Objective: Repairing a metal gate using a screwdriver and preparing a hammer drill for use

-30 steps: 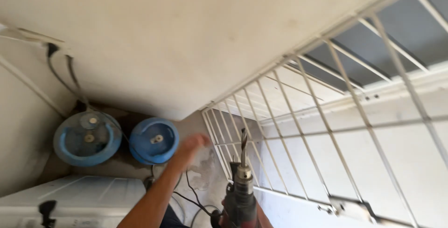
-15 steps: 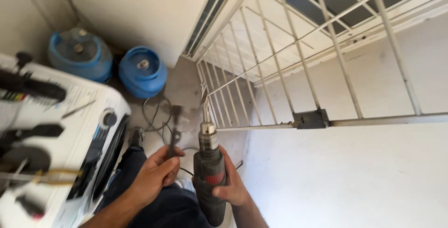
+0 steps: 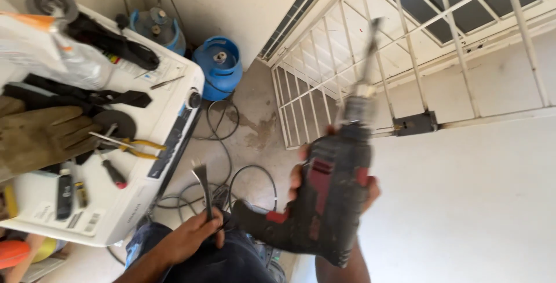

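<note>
My right hand (image 3: 333,182) is wrapped tight round a black and red drill (image 3: 327,202), fingers closed on its body, the bit (image 3: 368,51) pointing up toward the white grille (image 3: 405,57). My left hand (image 3: 194,236) is low by my knee, closed on a small metal tool (image 3: 202,187) that sticks upward. Left of it sits a white appliance (image 3: 168,115) strewn with gloves (image 3: 43,138) and pliers (image 3: 130,144). Two blue gas cylinders (image 3: 220,66) stand by the wall, cables (image 3: 231,173) looped on the floor
</note>
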